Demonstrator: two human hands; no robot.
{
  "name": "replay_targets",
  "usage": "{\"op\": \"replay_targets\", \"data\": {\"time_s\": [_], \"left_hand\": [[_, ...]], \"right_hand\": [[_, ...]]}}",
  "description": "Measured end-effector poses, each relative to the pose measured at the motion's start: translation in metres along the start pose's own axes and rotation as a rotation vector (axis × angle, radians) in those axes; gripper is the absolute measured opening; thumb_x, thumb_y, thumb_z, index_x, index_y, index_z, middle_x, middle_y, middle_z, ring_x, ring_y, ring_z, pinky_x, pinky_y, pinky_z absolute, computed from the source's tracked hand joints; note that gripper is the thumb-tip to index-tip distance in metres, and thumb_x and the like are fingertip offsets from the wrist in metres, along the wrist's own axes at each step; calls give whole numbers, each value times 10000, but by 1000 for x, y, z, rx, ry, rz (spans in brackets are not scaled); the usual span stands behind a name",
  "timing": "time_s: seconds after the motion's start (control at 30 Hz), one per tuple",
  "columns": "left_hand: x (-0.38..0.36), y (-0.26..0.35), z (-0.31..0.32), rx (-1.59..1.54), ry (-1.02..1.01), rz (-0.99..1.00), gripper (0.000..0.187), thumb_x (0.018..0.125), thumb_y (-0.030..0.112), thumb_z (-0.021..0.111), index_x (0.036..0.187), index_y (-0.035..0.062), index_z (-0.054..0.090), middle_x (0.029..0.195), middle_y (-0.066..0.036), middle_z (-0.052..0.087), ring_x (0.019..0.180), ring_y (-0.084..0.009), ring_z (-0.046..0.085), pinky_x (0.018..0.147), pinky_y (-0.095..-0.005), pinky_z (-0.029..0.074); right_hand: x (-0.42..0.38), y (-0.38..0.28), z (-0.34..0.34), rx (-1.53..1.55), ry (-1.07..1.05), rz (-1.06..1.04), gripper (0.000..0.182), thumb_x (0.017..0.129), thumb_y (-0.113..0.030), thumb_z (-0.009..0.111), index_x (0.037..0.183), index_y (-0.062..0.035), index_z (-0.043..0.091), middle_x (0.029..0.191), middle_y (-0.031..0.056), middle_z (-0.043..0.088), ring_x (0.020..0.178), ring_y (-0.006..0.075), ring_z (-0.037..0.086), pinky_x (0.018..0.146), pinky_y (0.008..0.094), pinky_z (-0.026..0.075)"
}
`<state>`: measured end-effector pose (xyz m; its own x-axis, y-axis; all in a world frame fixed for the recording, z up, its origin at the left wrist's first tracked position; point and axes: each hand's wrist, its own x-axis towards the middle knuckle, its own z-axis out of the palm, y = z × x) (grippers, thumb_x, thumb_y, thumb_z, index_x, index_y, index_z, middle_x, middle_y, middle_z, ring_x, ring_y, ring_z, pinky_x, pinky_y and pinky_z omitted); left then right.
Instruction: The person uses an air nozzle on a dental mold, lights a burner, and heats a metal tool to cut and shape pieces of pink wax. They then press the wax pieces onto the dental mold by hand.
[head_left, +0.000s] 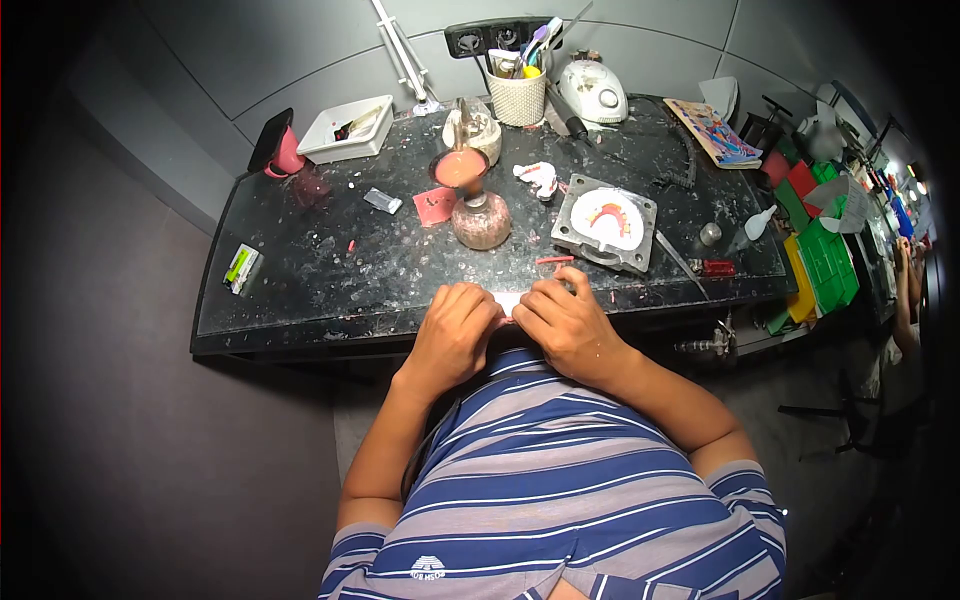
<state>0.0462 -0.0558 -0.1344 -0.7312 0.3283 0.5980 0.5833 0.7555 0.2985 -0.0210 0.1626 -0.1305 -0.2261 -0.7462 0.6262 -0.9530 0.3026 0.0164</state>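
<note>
My left hand (455, 335) and my right hand (570, 330) meet at the bench's front edge, both with fingers closed. Pinched between them is a small white piece (507, 301) with a bit of pink at its lower side; its kind is mostly hidden by the fingers. Just beyond my right hand lies a thin pink wax strip (554, 260). Farther right, a metal flask (632, 258) holds white plaster with a red and yellowish arch (612, 217). A round-bodied vessel (482, 222) stands ahead, with a dish of pink material (460, 168) above it.
A white and pink dental cast (537, 180), a pink wax sheet (434, 206) and a knife-like tool (682, 264) lie on the black bench (330, 270). Behind stand a white tray (350, 130), a tool cup (518, 102) and a white machine (592, 92). A red-handled tool (715, 268) lies right.
</note>
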Motion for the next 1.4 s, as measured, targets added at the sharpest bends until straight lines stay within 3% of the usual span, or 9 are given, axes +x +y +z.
{"op": "replay_targets", "data": {"time_s": [0.1, 0.43, 0.73, 0.8, 0.9, 1.03, 1.1, 1.33, 1.4], "left_hand": [[0, 0, -2, -18, -3, -5, 181, 865, 6, 778, 1000, 15, 658, 988, -125, 659, 929, -331, 629, 820, -432, 459], [0, -1, -1, -39, -5, -16, 171, 854, 15, 792, 989, 24, 687, 981, -121, 674, 941, -323, 641, 834, -426, 466], [-1, -2, 0, -58, 6, -3, 158, 851, 35, 764, 979, 25, 672, 999, -134, 647, 949, -329, 624, 829, -432, 445], [0, -1, -1, -55, 5, -9, 170, 848, 22, 779, 986, 26, 680, 988, -125, 661, 947, -327, 633, 838, -428, 456], [-2, 0, -4, -46, 10, -10, 190, 845, 6, 794, 998, 30, 685, 980, -115, 674, 957, -323, 647, 856, -423, 469], [-6, 0, -2, -98, 50, -27, 208, 851, -4, 793, 1018, 35, 676, 995, -116, 673, 989, -322, 654, 882, -424, 475], [-7, -1, -2, -100, 48, -25, 212, 853, -8, 793, 1024, 32, 675, 1001, -119, 674, 990, -324, 654, 886, -428, 477], [-12, 0, 0, -73, 65, -23, 212, 849, -15, 797, 1023, 18, 682, 1020, -124, 670, 989, -336, 655, 897, -433, 487], [-14, 0, 3, -72, 85, -26, 213, 846, -18, 797, 1024, 17, 685, 1022, -125, 668, 989, -336, 656, 893, -431, 491]], "right_hand": [[-5, 1, 1, 0, -12, 6, 247, 860, -96, 678, 1102, -55, 700, 1078, 65, 699, 1101, 230, 651, 1037, 481, 396], [-10, -3, -11, -66, 36, 22, 248, 859, -124, 694, 1095, -62, 737, 1089, 35, 718, 1054, 221, 638, 984, 455, 386], [-1, 4, -7, -25, -50, 22, 225, 875, -121, 659, 1082, -47, 704, 1027, 63, 677, 1028, 246, 618, 947, 449, 398], [4, 4, -8, -49, -84, 20, 117, 915, -149, 617, 954, -61, 682, 945, 79, 633, 994, 254, 601, 946, 448, 416], [3, 2, -6, -61, -139, 79, 142, 902, -138, 680, 1020, -60, 688, 952, 75, 633, 996, 263, 596, 932, 447, 404], [-1, 0, -6, -23, -86, 145, 105, 921, -148, 686, 979, -61, 684, 940, 77, 626, 987, 271, 591, 926, 452, 406], [-1, 2, -4, -44, -46, 124, 82, 914, -152, 627, 891, -77, 650, 923, 85, 616, 967, 267, 590, 900, 446, 417], [8, -1, -11, -89, -139, 107, 100, 923, -171, 656, 903, -74, 664, 938, 87, 621, 982, 269, 582, 900, 448, 418], [12, -3, -9, 67, -99, 99, 133, 957, -179, 713, 960, -51, 677, 962, 101, 617, 985, 299, 575, 922, 466, 412]]}}
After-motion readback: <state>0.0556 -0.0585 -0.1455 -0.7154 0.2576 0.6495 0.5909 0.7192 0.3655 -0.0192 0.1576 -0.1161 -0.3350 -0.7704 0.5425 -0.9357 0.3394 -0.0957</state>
